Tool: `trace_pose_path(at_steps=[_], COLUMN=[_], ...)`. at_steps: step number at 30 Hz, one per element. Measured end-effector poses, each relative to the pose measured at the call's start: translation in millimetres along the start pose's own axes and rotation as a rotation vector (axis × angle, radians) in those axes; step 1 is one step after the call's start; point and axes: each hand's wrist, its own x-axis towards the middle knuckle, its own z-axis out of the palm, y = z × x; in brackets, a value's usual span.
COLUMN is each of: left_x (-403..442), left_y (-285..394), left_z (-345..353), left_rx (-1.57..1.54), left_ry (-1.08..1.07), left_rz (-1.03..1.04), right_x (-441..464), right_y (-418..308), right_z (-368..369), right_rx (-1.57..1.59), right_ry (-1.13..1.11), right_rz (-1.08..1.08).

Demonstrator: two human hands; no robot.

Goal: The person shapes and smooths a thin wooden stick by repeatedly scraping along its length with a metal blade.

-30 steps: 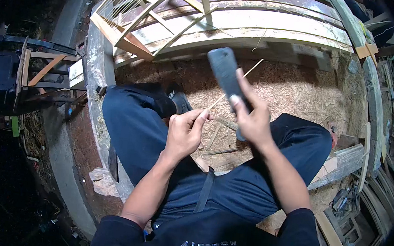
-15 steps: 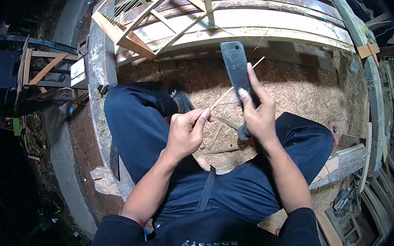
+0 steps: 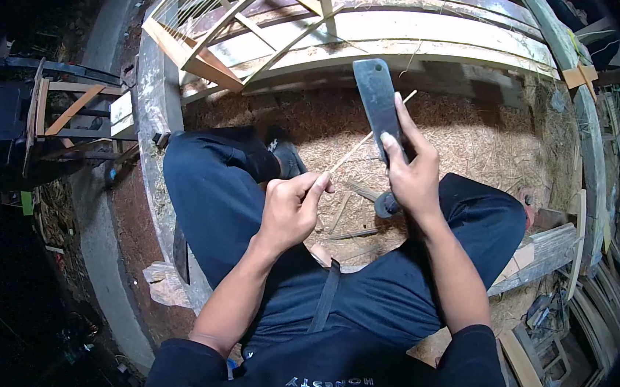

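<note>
Pinching a thin stick at one end, the left hand sits on the near side of the pale plank, the stick slanting toward it. Rightward, also short of the plank, the right hand is clamped on a dark blade.

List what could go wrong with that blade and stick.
The dark blade in the right hand might slip along the thin stick toward the left hand, which pinches it. The slender stick could snap under pressure. A stray stroke might catch a bent leg.
</note>
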Motion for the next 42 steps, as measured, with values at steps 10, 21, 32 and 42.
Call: trace_pose_path(at_steps=[10,21,32,42], left_x=[2.9,-1.0,3.3,0.3], left_y=[9.0,1.0,-1.3,-0.4], left_z=[2.1,-0.1,8.3,5.7], left_rx=[-0.010,0.019,0.006,0.016], left_ry=[0.046,0.009,0.023,0.032], left_rz=[0.006,0.034,0.030,0.023], right_x=[-9.5,-9.8,-21.1,-14.1], right_y=[-3.4,12.6,6.2,2.1], right_z=[9.5,5.4,15.4,7.6], right_rx=[-0.060,-0.020,-0.003,0.059], right_ry=[-0.017,-0.038,-0.192,-0.089], right_rz=[-0.048,-0.042,-0.145,-0.006])
